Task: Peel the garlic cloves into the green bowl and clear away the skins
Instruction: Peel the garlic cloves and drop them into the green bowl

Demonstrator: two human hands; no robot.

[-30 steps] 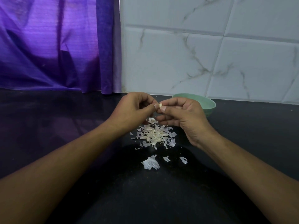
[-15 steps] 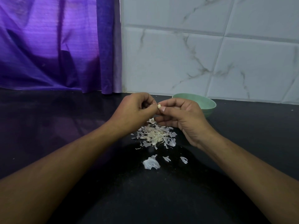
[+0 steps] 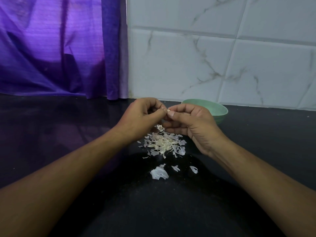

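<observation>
My left hand [image 3: 140,117] and my right hand [image 3: 189,124] meet fingertip to fingertip above the black counter. Between them they pinch a small pale garlic clove [image 3: 168,110], of which only a tip shows. Right below the hands lies a heap of white garlic skins [image 3: 163,142], with a few loose skins [image 3: 159,173] nearer to me. The green bowl [image 3: 219,111] stands behind my right hand, close to the wall; my hand hides its left part and its inside cannot be seen.
The black counter [image 3: 51,134] runs wide to the left and right. A white marble-tiled wall [image 3: 222,57] stands behind it, and a purple curtain [image 3: 59,48] hangs at the back left.
Both hands stay in place. The fingertips have shifted slightly around the clove, and less of the clove shows now.
</observation>
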